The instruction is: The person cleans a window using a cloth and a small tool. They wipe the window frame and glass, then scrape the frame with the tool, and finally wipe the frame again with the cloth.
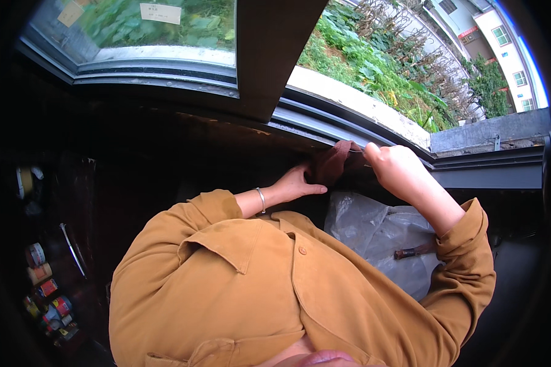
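Observation:
A dark reddish-brown cloth (333, 164) is bunched against the inner edge of the window sill. My left hand (298, 182), with a silver bangle at the wrist, is at the cloth's left side. Its thumb sticks out below, and its fingers are partly hidden in shadow and behind the fabric. My right hand (390, 166) is closed just right of the cloth, beside the window track. From its fingertips a thin, pale, thread-like or wire-like piece (357, 151) reaches to the cloth; what exactly it is, I cannot tell.
The window track (321, 124) runs past both hands, beside a dark upright frame (275, 59). Clear plastic sheeting (362, 225) lies below, with a brown-handled brush-like item (406, 253) on it. Tape rolls (36, 253) and small boxes (47, 287) stand at left, near a thin metal rod (73, 250).

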The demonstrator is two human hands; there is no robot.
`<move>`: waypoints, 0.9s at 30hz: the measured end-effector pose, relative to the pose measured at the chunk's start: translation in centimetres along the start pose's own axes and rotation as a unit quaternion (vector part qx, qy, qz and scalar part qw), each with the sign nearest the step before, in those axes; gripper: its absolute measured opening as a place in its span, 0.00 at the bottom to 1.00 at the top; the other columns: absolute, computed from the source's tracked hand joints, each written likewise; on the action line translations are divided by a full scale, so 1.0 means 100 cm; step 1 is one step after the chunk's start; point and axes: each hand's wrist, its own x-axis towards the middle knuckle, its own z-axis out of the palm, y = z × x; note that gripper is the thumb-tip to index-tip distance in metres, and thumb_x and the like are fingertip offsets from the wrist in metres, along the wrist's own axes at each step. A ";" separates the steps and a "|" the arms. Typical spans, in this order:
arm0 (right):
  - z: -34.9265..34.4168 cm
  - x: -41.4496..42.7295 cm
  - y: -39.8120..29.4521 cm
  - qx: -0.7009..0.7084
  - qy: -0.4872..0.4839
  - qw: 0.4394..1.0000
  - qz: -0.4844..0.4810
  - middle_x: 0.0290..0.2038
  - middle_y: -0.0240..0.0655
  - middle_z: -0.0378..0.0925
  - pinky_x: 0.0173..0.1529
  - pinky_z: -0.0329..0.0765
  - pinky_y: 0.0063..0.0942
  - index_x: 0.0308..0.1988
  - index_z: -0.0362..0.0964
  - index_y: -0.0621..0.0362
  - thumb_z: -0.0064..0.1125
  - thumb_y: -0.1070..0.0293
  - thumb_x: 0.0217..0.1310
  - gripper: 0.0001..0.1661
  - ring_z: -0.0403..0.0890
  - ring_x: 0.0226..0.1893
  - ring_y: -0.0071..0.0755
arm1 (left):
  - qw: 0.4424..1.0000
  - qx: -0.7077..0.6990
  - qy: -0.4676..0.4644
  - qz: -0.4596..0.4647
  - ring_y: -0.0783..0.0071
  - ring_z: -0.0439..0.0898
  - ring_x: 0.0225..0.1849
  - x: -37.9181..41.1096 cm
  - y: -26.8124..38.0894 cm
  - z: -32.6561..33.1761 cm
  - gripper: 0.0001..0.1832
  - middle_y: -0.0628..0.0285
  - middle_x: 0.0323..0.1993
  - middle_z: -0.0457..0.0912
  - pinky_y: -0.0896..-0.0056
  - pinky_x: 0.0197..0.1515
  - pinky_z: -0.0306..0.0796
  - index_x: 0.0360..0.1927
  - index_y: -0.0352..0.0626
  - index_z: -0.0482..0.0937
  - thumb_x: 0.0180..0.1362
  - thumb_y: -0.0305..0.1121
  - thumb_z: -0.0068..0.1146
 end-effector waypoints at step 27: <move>-0.033 0.063 -0.077 -0.012 0.022 1.000 -0.012 0.18 0.43 0.72 0.25 0.73 0.40 0.31 0.63 0.60 0.51 0.76 0.53 0.05 0.78 0.21 0.49 | 0.968 0.101 -0.153 0.171 0.60 0.78 0.40 -0.024 0.032 -0.041 0.14 0.54 0.36 0.80 0.64 0.45 0.70 0.36 0.38 0.76 0.53 0.37 0.61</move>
